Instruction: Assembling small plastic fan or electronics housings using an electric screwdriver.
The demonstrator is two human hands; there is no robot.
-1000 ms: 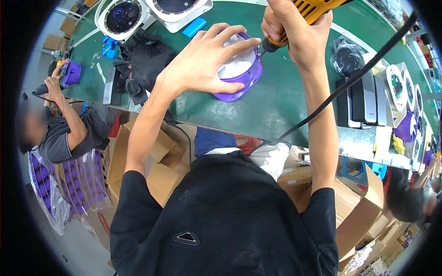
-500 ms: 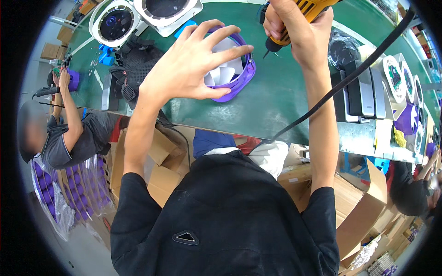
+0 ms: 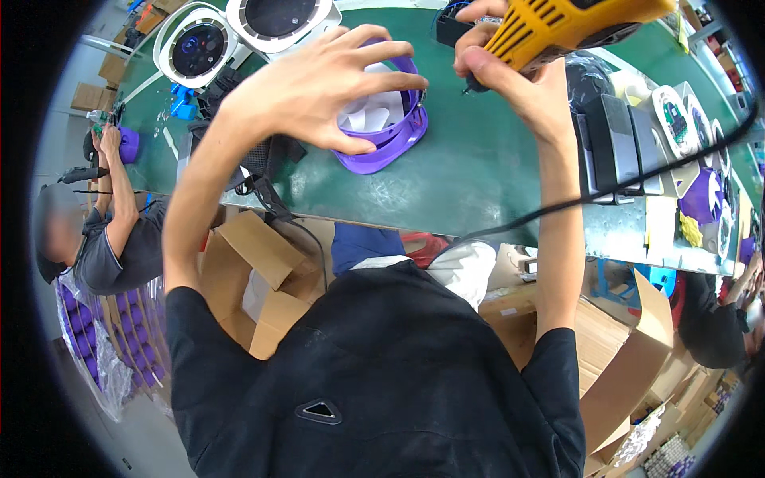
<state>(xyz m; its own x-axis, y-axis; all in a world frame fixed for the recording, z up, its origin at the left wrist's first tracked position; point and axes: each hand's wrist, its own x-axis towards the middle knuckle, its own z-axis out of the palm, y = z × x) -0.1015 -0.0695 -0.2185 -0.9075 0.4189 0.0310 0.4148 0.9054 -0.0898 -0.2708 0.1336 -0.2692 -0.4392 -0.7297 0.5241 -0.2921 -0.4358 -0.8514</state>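
Over the green worktable [image 3: 478,171], my left hand [image 3: 315,92] spans a purple round housing [image 3: 390,151]. Its thumb lies at the near rim and its fingers reach across to the far and right rim. White curved parts [image 3: 370,115] show inside the housing. To the right, my right hand [image 3: 530,95] is wrapped round a yellow power drill [image 3: 570,28] with a black nose. The drill's thin bit points down and left, above the table and apart from the housing. A black cable [image 3: 550,209] hangs across my right forearm.
White round-faced devices [image 3: 199,52] stand at the back left, with blue blocks [image 3: 185,102] nearby. Black rectangular units [image 3: 617,147] and white housings with circuit boards [image 3: 676,119] line the right. Cardboard boxes [image 3: 263,251] sit below the edge. A person [image 3: 111,247] works at the far left.
My left hand and the purple housing have shifted slightly left, and my left elbow has swung outward. The drill has tilted, its body swinging right and closer to level. The cable has dropped lower.
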